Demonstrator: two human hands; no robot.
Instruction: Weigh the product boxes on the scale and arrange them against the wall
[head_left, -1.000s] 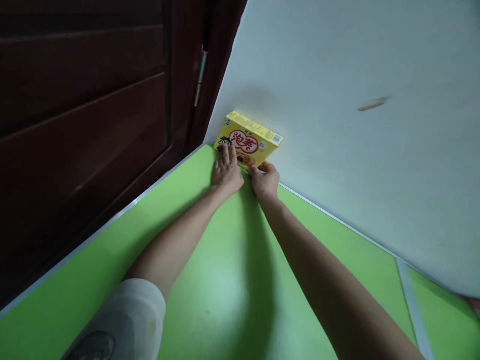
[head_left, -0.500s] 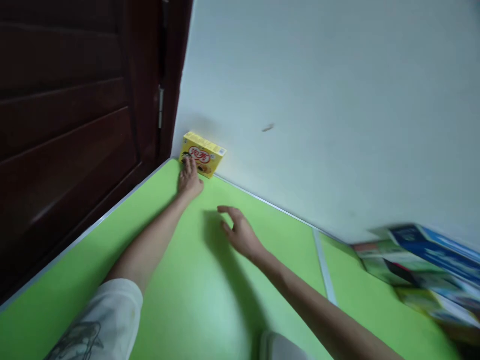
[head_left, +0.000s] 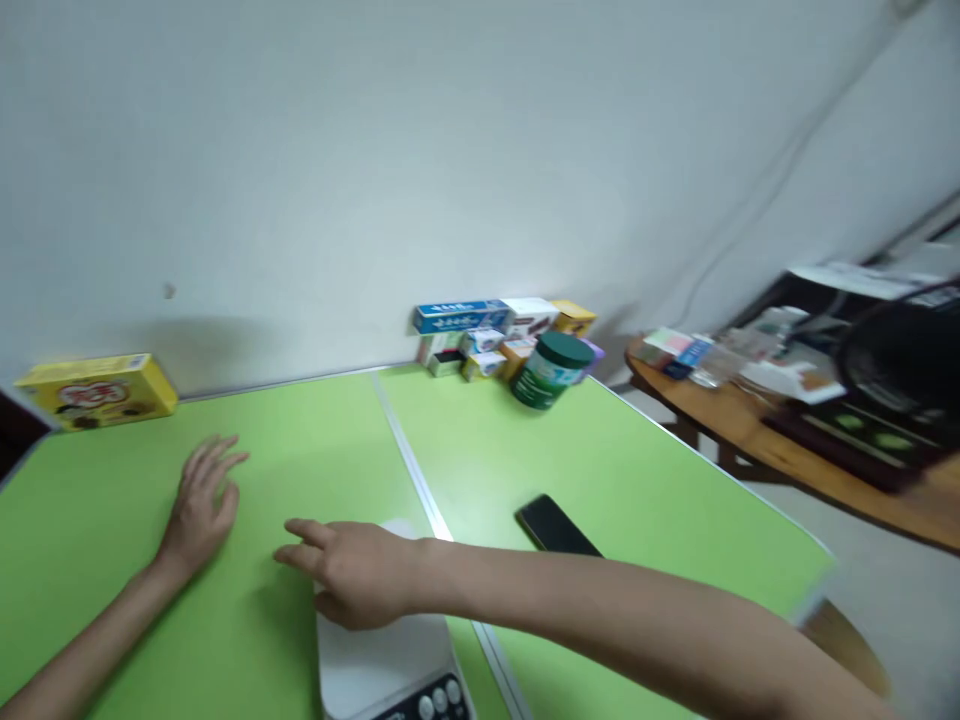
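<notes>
My left hand (head_left: 201,505) is over the green table (head_left: 315,430) with its fingers apart and nothing in it. Beyond it, a yellow box (head_left: 101,393) stands on its long side against the wall, not touched by either hand. My right hand (head_left: 352,570) hovers over the far part of a white kitchen scale (head_left: 382,655), fingers spread and holding nothing. Part of the scale is hidden under that hand, and its buttons show at the bottom edge. Right of the scale lies a black phone (head_left: 556,525), partly covered by my right forearm.
Small boxes (head_left: 459,317) are stacked by the wall, beside a green tub (head_left: 550,370). A metal seam (head_left: 412,460) crosses the table. At the right, a wooden table (head_left: 750,440) bears packets and a dark appliance.
The view has swung right and shows more of the table. My left hand has come away from the yellow box. My right hand is now above the scale.
</notes>
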